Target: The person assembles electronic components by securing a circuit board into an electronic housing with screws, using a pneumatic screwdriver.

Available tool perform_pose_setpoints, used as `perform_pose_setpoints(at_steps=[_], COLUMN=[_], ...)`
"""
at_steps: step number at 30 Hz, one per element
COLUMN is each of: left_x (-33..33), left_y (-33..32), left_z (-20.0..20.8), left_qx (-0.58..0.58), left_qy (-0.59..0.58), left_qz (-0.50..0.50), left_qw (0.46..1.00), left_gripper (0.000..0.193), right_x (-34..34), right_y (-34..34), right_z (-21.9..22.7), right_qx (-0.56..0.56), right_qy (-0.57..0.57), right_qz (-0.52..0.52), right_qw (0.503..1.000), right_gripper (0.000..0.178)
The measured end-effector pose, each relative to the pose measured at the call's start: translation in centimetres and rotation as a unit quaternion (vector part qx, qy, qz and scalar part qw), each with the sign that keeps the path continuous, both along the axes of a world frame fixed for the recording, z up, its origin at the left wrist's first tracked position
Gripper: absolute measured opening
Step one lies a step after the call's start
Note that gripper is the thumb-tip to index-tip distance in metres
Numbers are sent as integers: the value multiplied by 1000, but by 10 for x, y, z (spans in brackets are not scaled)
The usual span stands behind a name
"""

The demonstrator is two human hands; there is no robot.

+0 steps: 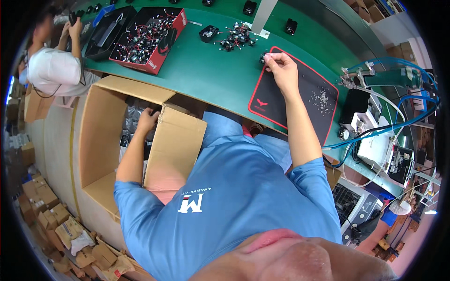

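Note:
My left hand (147,121) is down inside an open cardboard box (98,136) on the left, beside its inner flap. Its fingers are curled, and what they close on is hidden. Dark parts in clear wrapping (133,114) lie in the box under that hand. Over the far left corner of a black mat with a red border (276,93), my right hand (283,70) pinches a small black part (262,58) between thumb and fingers. A scatter of small silvery pieces (321,99) lies on the mat's right side.
On the green bench stand a red box of wired parts (180,24), a small black tray (207,33) and a pile of wired parts (236,37). A metal post (265,16) rises behind. Right of the mat is a machine with blue hoses (393,79). Another person (54,70) works at far left.

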State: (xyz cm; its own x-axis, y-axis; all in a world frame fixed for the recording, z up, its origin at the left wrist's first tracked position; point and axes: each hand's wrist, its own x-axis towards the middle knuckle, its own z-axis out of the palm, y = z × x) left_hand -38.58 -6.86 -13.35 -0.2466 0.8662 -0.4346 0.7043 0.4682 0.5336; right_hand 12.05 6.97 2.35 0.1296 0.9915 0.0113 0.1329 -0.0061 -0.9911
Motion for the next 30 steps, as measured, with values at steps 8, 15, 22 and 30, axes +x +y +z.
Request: perform_pose_setpoints(at_steps=[8,15,22,30], left_x=[-12,96,219,274], left_y=[-54,-73,-32,13], left_z=[177,254,202,177], left_qx=[144,306,207,85], left_qy=[-390,-518,-682,-708], left_qz=[244,113,70,-9], left_qw=[876,790,698,701], left_gripper=[24,60,66,84], right_x=[-1,-6,-14,-2], right_y=[-6,-5,-22,-64], right_z=[-14,-15,2,38], right_qx=[226,204,157,307], right_qy=[-370,-389,-287,-262], right_qz=[50,78,37,-55], right_qw=[900,895,944,913], right_gripper=[10,17,30,31])
